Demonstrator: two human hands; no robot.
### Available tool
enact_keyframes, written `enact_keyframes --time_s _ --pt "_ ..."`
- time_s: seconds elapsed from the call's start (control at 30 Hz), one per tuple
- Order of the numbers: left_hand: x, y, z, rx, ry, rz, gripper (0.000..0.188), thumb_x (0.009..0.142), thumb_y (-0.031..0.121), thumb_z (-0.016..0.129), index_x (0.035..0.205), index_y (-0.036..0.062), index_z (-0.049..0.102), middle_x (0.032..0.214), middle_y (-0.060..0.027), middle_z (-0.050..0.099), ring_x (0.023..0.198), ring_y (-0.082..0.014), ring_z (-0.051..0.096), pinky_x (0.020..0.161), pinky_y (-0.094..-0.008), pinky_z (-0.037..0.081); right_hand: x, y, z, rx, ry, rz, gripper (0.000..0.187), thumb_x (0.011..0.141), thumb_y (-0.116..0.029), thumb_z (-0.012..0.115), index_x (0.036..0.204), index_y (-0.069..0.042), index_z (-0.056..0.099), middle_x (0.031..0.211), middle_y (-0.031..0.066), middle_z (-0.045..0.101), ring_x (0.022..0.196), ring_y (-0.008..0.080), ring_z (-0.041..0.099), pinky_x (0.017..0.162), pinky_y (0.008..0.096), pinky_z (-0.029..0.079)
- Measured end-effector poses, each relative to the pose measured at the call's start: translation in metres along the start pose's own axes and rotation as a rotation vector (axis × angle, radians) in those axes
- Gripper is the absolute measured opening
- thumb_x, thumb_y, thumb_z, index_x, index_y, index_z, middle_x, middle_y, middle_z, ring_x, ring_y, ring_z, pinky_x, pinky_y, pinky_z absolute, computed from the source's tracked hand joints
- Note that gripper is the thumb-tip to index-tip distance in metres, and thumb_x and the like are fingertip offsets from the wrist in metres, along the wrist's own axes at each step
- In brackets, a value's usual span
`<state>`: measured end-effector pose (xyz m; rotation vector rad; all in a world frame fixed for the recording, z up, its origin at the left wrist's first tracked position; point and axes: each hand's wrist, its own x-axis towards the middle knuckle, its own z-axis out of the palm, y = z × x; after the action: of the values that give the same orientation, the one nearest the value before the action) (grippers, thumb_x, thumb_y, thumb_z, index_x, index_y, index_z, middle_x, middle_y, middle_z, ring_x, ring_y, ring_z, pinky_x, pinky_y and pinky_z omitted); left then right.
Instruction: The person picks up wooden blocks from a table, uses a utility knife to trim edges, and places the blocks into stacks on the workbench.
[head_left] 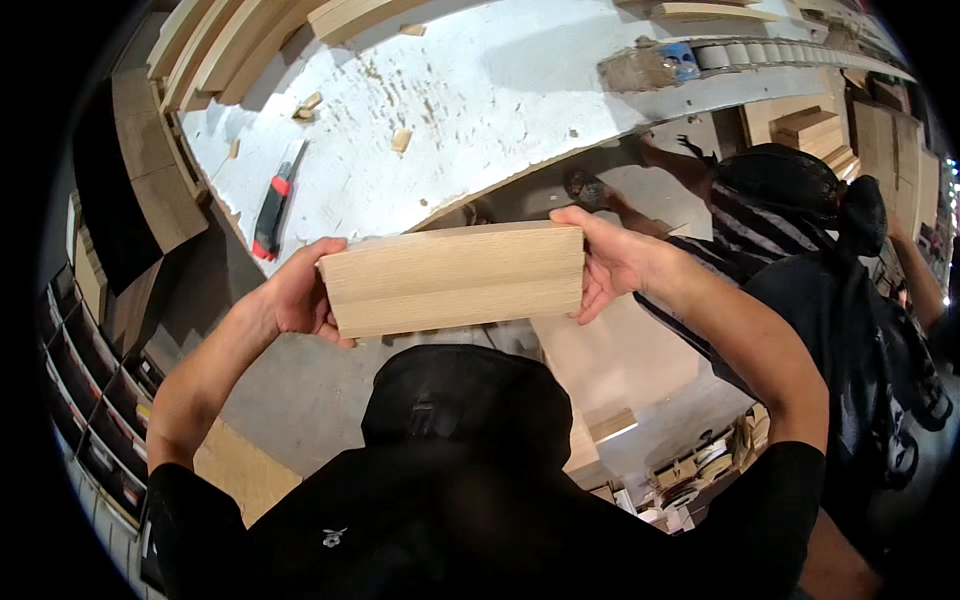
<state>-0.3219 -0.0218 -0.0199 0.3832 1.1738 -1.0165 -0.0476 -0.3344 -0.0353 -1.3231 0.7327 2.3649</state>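
Observation:
A pale rectangular wooden block [455,282], seemingly made of layered boards, is held up level in front of me, between my body and the white worktable [480,130]. My left hand [303,292] grips its left end, the fingers going underneath. At the opposite end my right hand [612,265] clasps it, with the thumb over the top edge and the fingers around the end face. Beyond my left hand, a red and black utility knife [274,205] lies on the table with its blade out. Small wood scraps [401,140] are scattered near it.
Long wooden boards [225,50] are stacked at the table's far left. A tape-patched section and a white roller strip [770,54] run along the far right. Close on my right, a person in dark clothes [790,230] bends over. Dark compartment shelving [95,400] stands at left.

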Motion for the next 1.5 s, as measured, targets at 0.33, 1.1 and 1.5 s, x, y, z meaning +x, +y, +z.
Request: enact_keyframes --time_s 0.33,1.1,1.5 --pt "0.0 -0.001 0.013 0.067 0.05 -0.027 0.083 0.084 0.068 0.047 0.132 -0.0002 0.05 0.111 -0.0294 0.062 0.092 -0.0404 0.067 0.076 -0.0588 0.057 0.002 0.008 -0.012 -0.031 -0.062 0.006 0.098 0.083 -0.081 0.035 0.131 0.003 0.05 0.102 0.033 0.065 0.083 0.0475 0.068 0.079 0.0596 0.056" --pt "0.012 -0.007 -0.006 1.215 0.759 1.431 0.113 0.06 0.026 0.085 0.15 0.0001 0.022 0.146 -0.0245 0.028 0.134 -0.0424 0.036 0.109 -0.044 0.038 -0.038 -0.058 -0.017 -1.081 0.537 -1.346 0.113 0.056 -0.018 0.089 0.15 0.004 0.029 0.146 0.0197 0.045 0.138 0.0296 0.041 0.116 0.0378 0.03" --pt "0.041 0.021 -0.015 1.133 0.914 1.599 0.126 0.057 0.015 0.084 0.155 0.0018 0.007 0.159 -0.0232 0.013 0.148 -0.0408 0.015 0.12 -0.0449 0.018 -0.002 -0.085 -0.02 -0.663 0.307 -1.717 0.111 0.08 -0.035 0.075 0.156 0.003 0.003 0.163 0.0199 0.012 0.151 0.0314 0.011 0.121 0.0387 0.011"
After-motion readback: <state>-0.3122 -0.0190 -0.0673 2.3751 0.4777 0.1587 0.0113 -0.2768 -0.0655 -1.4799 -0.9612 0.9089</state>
